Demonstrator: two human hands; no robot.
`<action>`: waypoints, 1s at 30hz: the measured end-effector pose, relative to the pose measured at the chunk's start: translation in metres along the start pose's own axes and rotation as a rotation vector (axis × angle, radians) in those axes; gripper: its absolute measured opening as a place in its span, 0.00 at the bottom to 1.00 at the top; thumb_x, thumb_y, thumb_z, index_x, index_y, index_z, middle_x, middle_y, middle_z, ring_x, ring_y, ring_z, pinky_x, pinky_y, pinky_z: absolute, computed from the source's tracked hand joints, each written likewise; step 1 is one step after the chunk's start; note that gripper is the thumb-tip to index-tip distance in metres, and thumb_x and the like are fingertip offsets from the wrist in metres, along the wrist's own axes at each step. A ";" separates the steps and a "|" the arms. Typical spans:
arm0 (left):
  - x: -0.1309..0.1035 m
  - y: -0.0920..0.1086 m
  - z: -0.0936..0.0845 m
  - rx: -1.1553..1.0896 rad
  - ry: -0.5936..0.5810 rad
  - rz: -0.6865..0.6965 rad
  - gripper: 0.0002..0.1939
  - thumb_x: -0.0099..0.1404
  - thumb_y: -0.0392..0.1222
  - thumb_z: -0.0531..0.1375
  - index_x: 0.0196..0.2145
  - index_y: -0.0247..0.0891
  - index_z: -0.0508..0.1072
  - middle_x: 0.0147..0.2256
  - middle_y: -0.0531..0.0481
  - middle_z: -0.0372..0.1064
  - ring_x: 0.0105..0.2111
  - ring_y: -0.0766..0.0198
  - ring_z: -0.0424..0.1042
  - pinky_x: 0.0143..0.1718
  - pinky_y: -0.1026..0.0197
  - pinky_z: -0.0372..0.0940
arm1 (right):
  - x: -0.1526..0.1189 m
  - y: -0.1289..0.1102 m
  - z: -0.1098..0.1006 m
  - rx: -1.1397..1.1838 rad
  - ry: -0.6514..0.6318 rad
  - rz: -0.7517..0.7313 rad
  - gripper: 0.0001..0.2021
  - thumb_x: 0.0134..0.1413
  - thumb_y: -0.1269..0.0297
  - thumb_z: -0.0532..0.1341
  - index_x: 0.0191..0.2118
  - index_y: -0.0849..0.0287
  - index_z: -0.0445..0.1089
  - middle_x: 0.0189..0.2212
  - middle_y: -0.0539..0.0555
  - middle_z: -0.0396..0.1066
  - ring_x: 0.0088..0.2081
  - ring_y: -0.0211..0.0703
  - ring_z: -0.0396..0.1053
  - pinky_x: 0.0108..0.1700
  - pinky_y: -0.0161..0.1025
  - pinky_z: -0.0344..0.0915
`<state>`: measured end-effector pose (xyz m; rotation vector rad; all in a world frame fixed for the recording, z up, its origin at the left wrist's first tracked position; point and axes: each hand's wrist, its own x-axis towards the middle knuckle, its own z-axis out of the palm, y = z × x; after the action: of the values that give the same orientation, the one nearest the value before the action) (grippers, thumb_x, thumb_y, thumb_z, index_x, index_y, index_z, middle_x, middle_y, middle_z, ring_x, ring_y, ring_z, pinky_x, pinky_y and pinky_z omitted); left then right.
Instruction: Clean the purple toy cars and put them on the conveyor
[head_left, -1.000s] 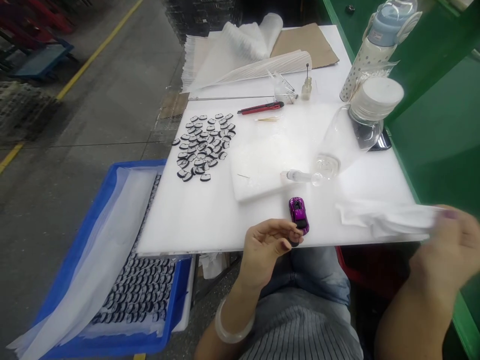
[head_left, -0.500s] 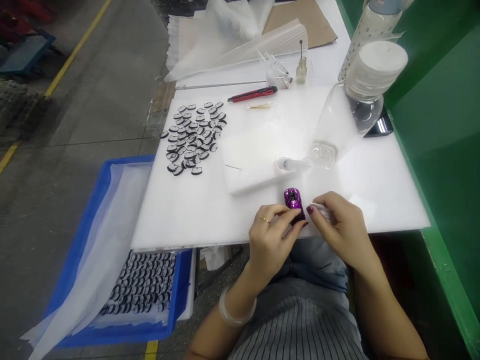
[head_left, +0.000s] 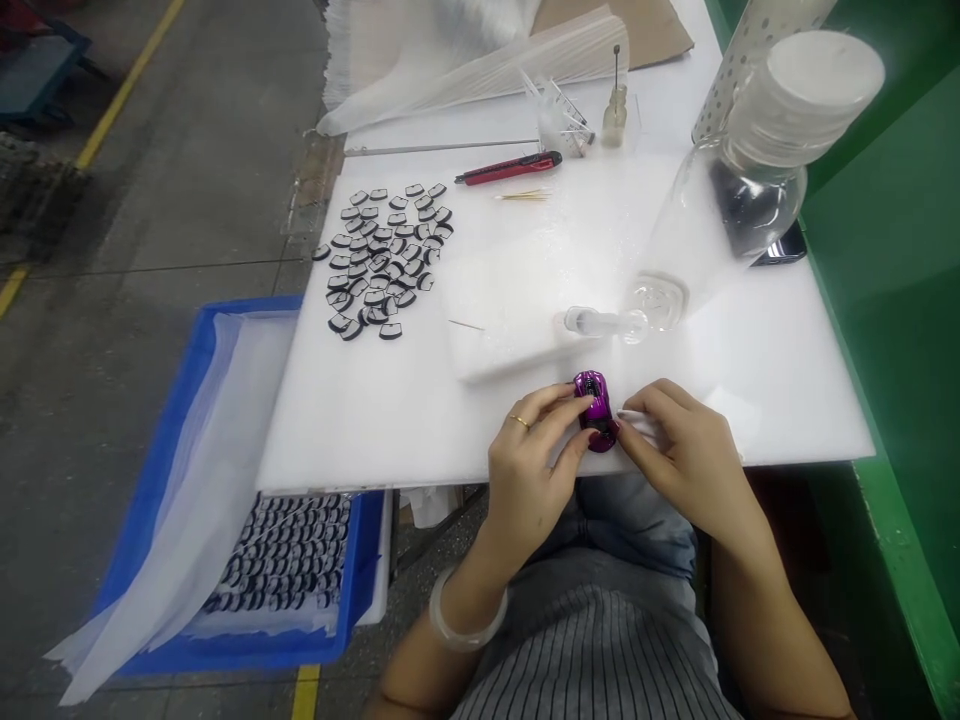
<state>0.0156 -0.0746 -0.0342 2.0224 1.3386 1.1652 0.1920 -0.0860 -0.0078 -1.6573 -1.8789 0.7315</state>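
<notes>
left fingers have slid up the car's side since the earlier frame, baring more of its lower end, and the right hand's fingertips have come in against or right beside its lower right edge.

the left hand (head_left: 529,465) holds the purple toy car (head_left: 600,408) in a narrow grip, fingers on its left side and top, thumb near the lower end. the right hand (head_left: 686,455) pinches a bunched white tissue (head_left: 643,427), its tips closed together.

the car sits right of centre in the frame, near the front edge of the white tabletop (head_left: 360,420). its long axis runs almost straight up the frame, the lower end leaning slightly right. it lies to the upper right of the left hand, which is on it, and to the upper left of the right hand; whether the right tips truly touch it i cannot tell.

just above the car lies a white slab (head_left: 517,340), with a clear plastic tube (head_left: 596,322) across its right part. farther out are a scatter of small black-edged parts (head_left: 379,258) at left, a red cutter (head_left: 510,168) at upper centre, a large clear bottle (head_left: 675,235) at upper right, and a blue tray (head_left: 365,560) at lower left.
</notes>
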 end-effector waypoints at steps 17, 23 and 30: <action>0.014 0.000 -0.007 -0.035 -0.150 -0.058 0.11 0.64 0.31 0.64 0.44 0.40 0.75 0.51 0.44 0.73 0.51 0.55 0.73 0.52 0.48 0.72 | 0.002 0.000 0.002 -0.066 0.024 -0.033 0.06 0.64 0.63 0.58 0.35 0.58 0.68 0.31 0.50 0.68 0.25 0.36 0.64 0.24 0.35 0.57; 0.022 -0.009 -0.021 -0.023 -0.414 0.009 0.28 0.60 0.37 0.69 0.57 0.46 0.69 0.60 0.45 0.65 0.57 0.52 0.67 0.56 0.47 0.68 | -0.009 0.016 0.009 -0.100 0.237 -0.333 0.02 0.63 0.71 0.60 0.40 0.58 0.68 0.32 0.52 0.71 0.28 0.38 0.69 0.27 0.34 0.63; 0.016 -0.006 -0.006 0.102 -0.261 0.005 0.27 0.54 0.43 0.73 0.51 0.43 0.73 0.51 0.46 0.69 0.44 0.55 0.72 0.45 0.51 0.73 | -0.021 0.025 0.018 -0.235 0.420 -0.561 0.13 0.57 0.75 0.63 0.47 0.56 0.73 0.33 0.54 0.73 0.28 0.40 0.68 0.28 0.37 0.66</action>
<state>0.0100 -0.0581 -0.0293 2.1633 1.2847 0.8146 0.1991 -0.1051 -0.0391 -1.1848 -2.0141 -0.0641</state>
